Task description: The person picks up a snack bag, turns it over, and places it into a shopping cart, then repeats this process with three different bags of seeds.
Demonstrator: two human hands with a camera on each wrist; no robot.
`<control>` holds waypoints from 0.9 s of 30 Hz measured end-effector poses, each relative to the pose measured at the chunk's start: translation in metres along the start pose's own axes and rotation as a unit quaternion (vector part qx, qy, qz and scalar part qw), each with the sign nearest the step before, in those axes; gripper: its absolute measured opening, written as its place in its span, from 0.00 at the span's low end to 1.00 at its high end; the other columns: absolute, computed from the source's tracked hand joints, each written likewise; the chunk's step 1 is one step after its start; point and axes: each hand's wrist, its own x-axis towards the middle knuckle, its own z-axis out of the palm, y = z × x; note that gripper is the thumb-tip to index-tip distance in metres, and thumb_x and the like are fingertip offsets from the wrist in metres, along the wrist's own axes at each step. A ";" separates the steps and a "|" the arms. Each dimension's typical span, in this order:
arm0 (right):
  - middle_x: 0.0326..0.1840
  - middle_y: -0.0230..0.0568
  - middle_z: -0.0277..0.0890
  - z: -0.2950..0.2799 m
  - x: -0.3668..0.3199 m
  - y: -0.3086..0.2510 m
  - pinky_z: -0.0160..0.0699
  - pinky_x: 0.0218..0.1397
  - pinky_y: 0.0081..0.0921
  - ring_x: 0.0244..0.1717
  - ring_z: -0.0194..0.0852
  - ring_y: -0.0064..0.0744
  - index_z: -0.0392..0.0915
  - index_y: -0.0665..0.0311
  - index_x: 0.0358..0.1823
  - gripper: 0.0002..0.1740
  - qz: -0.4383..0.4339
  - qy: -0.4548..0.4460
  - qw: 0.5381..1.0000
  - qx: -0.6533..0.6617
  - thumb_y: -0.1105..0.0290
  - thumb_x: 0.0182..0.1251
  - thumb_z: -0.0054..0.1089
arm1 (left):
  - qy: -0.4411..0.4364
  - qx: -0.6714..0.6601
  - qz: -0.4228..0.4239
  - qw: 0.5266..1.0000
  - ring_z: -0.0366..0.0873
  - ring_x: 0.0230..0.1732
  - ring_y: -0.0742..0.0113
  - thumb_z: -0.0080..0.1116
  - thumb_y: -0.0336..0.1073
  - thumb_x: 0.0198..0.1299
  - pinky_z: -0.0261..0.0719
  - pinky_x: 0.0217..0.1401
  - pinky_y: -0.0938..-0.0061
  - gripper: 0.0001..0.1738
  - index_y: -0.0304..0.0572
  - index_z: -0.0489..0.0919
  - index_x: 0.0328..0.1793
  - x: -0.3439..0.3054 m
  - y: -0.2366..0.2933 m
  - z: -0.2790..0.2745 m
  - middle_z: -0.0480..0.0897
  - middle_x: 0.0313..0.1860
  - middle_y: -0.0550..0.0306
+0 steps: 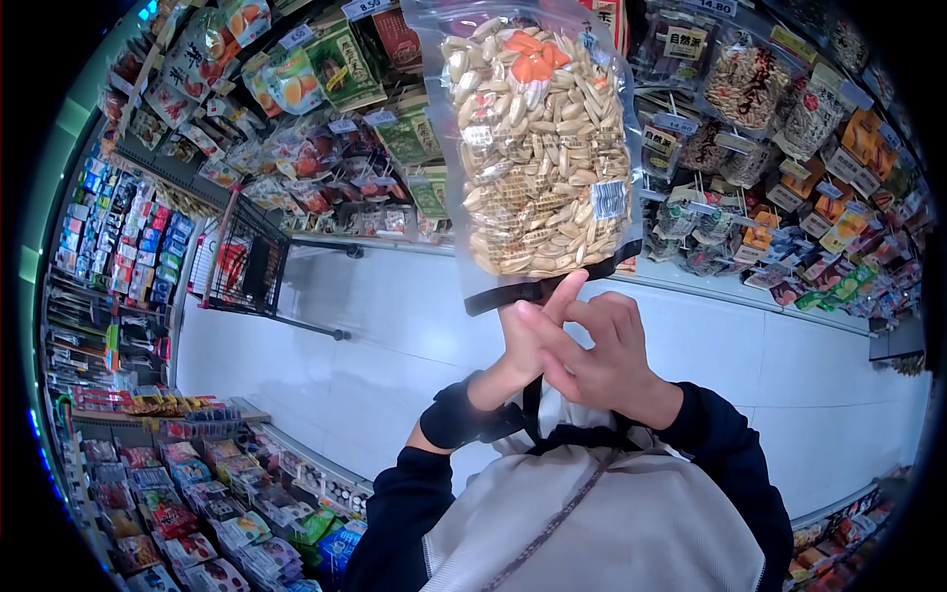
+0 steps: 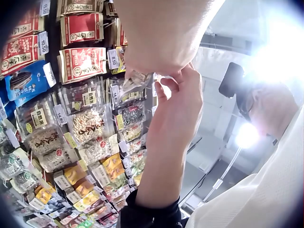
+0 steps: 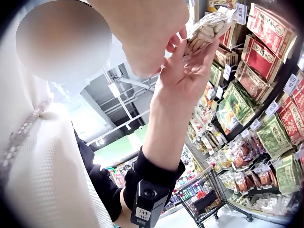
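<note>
A clear bag of pale seeds with a black lower edge and a barcode label is held up in the head view. At its bottom, my left hand grips it, thumb over the front; in the right wrist view, the left hand's palm lies under the seed bag. My right hand is beside the left one, its index finger extended across it near the bag's lower edge and other fingers bent. The left wrist view shows the right hand close to the bag, with its contact partly hidden.
Hanging snack packets with price tags fill the shelves ahead. A shopping cart stands at the left on the pale floor. More packets lie on a low shelf at the lower left.
</note>
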 end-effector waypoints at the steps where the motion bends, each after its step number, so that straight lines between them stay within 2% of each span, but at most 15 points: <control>1: 0.38 0.30 0.60 0.000 -0.002 0.001 0.57 0.44 0.27 0.34 0.57 0.28 0.71 0.54 0.53 0.31 0.003 0.006 1.000 0.000 0.67 0.40 0.57 | 0.006 -0.035 0.019 0.999 0.71 0.36 0.73 0.51 0.25 0.55 0.73 0.38 0.80 0.11 0.30 0.69 0.44 -0.001 0.001 0.005 0.73 0.36 0.58; 2: 0.38 0.30 0.60 -0.001 -0.003 0.002 0.57 0.44 0.27 0.33 0.57 0.28 0.71 0.54 0.53 0.31 0.001 0.005 1.000 -0.003 0.67 0.39 0.57 | 0.012 -0.070 0.038 0.997 0.71 0.39 0.72 0.49 0.24 0.56 0.74 0.42 0.79 0.13 0.29 0.67 0.48 -0.002 0.003 0.008 0.73 0.40 0.56; 5: 0.38 0.32 0.60 -0.002 -0.005 0.005 0.58 0.44 0.29 0.35 0.57 0.31 0.72 0.54 0.53 0.30 0.001 -0.003 1.000 -0.008 0.68 0.39 0.58 | -0.017 0.009 0.054 0.998 0.70 0.47 0.67 0.43 0.23 0.58 0.73 0.52 0.74 0.16 0.29 0.61 0.53 -0.004 0.008 0.008 0.69 0.49 0.51; 7: 0.36 0.35 0.59 -0.004 -0.005 0.004 0.61 0.44 0.32 0.38 0.57 0.35 0.74 0.54 0.50 0.28 0.004 -0.016 1.000 -0.010 0.69 0.39 0.57 | -0.002 -0.036 0.027 0.999 0.70 0.46 0.68 0.43 0.23 0.58 0.74 0.51 0.74 0.15 0.28 0.62 0.52 -0.004 0.009 0.010 0.70 0.48 0.52; 10: 0.37 0.35 0.60 -0.005 -0.004 0.003 0.62 0.44 0.32 0.38 0.57 0.35 0.74 0.54 0.50 0.28 0.007 -0.013 1.000 -0.013 0.69 0.39 0.57 | 0.009 -0.086 0.004 0.996 0.70 0.46 0.69 0.43 0.22 0.58 0.74 0.50 0.75 0.14 0.27 0.62 0.51 -0.004 0.013 0.014 0.70 0.47 0.52; 11: 0.38 0.34 0.60 -0.004 -0.004 0.004 0.60 0.44 0.31 0.36 0.57 0.33 0.73 0.54 0.51 0.29 0.005 -0.007 1.000 -0.012 0.68 0.39 0.57 | 0.011 -0.099 0.000 0.995 0.70 0.46 0.69 0.43 0.22 0.58 0.74 0.50 0.75 0.14 0.27 0.62 0.51 -0.004 0.014 0.014 0.70 0.47 0.52; 14: 0.39 0.32 0.62 -0.002 -0.004 0.006 0.56 0.44 0.28 0.32 0.58 0.27 0.71 0.55 0.54 0.31 0.000 0.005 1.000 -0.009 0.67 0.40 0.57 | -0.018 0.111 0.088 0.990 0.70 0.43 0.72 0.48 0.22 0.56 0.73 0.45 0.79 0.13 0.28 0.65 0.48 0.001 0.004 0.006 0.72 0.44 0.55; 20: 0.39 0.32 0.62 -0.001 -0.002 0.006 0.57 0.44 0.28 0.31 0.58 0.28 0.71 0.55 0.54 0.31 -0.004 0.006 1.000 -0.004 0.67 0.40 0.57 | -0.009 0.158 0.114 0.981 0.69 0.37 0.76 0.57 0.22 0.51 0.69 0.36 0.82 0.12 0.29 0.71 0.42 -0.003 0.010 0.009 0.75 0.38 0.61; 22: 0.39 0.32 0.61 -0.001 -0.002 0.005 0.58 0.45 0.28 0.32 0.58 0.29 0.71 0.55 0.53 0.31 -0.008 0.003 1.000 0.002 0.67 0.39 0.57 | -0.012 0.131 0.115 0.985 0.70 0.39 0.75 0.57 0.23 0.51 0.70 0.39 0.81 0.14 0.29 0.71 0.45 -0.002 0.012 0.009 0.75 0.41 0.59; 25: 0.40 0.39 0.61 -0.008 -0.005 0.013 0.62 0.46 0.33 0.40 0.60 0.38 0.71 0.59 0.50 0.28 -0.042 0.015 0.998 0.050 0.70 0.40 0.57 | -0.027 0.029 0.106 0.994 0.71 0.43 0.72 0.57 0.23 0.51 0.70 0.45 0.80 0.18 0.30 0.69 0.49 0.002 0.015 0.005 0.75 0.44 0.56; 27: 0.44 0.43 0.61 -0.013 -0.002 0.024 0.62 0.48 0.34 0.44 0.60 0.41 0.67 0.62 0.53 0.29 0.025 0.068 0.995 0.062 0.70 0.43 0.57 | -0.079 -0.029 0.090 0.992 0.71 0.49 0.67 0.57 0.23 0.50 0.67 0.53 0.76 0.22 0.30 0.67 0.53 0.006 0.008 -0.010 0.74 0.48 0.53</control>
